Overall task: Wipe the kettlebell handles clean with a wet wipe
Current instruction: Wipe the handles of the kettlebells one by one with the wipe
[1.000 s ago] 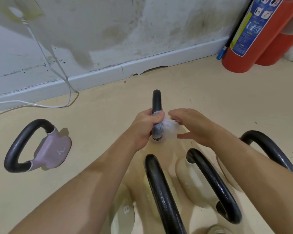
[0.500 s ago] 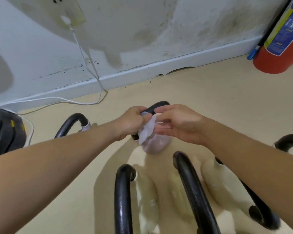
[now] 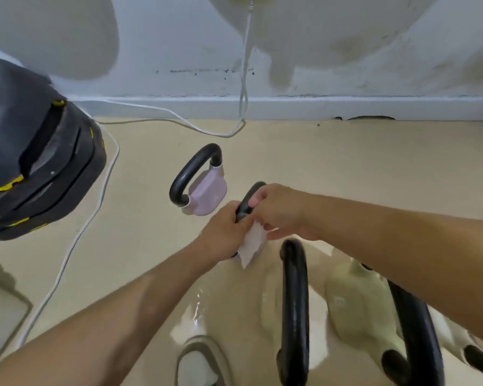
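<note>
Pinching the soft, floppy wipe (image 3: 251,244), left hand (image 3: 224,232) and right hand (image 3: 280,215) meet — best wrap it round the hard handle (image 3: 247,201).

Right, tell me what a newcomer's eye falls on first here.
Mid-frame, the left hand and right hand meet, holding a white wet wipe against a black kettlebell handle. Just behind them a lilac kettlebell lies on its side on the beige floor. A black-and-yellow object looms at the far left.
</note>
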A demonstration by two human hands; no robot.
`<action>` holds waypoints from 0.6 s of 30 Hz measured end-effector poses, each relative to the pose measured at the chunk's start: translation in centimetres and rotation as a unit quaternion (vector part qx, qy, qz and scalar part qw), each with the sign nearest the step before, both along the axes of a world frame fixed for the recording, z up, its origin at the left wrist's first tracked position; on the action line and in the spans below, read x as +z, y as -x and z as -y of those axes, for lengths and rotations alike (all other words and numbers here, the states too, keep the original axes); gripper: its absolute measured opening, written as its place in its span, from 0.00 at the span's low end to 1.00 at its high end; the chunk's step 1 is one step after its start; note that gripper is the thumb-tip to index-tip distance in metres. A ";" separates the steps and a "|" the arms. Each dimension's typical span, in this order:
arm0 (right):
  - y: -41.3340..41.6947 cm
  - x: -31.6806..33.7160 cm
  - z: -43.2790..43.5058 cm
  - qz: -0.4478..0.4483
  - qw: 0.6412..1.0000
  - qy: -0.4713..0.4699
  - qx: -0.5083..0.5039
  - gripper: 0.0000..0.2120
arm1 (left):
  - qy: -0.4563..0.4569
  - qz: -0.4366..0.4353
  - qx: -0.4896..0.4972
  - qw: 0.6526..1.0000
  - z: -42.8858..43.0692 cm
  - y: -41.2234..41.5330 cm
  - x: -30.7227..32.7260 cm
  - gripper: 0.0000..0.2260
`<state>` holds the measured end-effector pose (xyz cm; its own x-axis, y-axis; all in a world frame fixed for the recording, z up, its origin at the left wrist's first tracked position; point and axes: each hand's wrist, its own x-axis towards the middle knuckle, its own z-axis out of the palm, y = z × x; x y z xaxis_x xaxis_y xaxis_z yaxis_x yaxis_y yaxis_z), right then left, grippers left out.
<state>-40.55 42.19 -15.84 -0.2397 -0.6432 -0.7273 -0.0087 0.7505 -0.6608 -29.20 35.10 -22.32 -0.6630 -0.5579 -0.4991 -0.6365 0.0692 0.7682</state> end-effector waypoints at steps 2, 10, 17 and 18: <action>-2.3 -0.5 0.6 0.023 0.999 -0.002 -0.040 0.09 | -0.018 -0.020 0.057 0.998 -0.7 -2.3 -0.4 0.06; -11.7 -6.4 -1.9 0.157 0.910 0.049 -0.382 0.17 | -0.129 -0.093 0.181 0.971 -2.5 -9.0 -1.3 0.10; -14.2 -8.3 -4.8 0.044 0.907 0.094 -0.407 0.04 | -0.163 -0.100 0.178 0.965 -2.6 -11.0 -1.6 0.17; -14.5 -8.4 -4.8 0.004 0.916 0.088 -0.391 0.03 | -0.168 -0.105 0.190 0.962 -2.5 -11.4 -1.6 0.19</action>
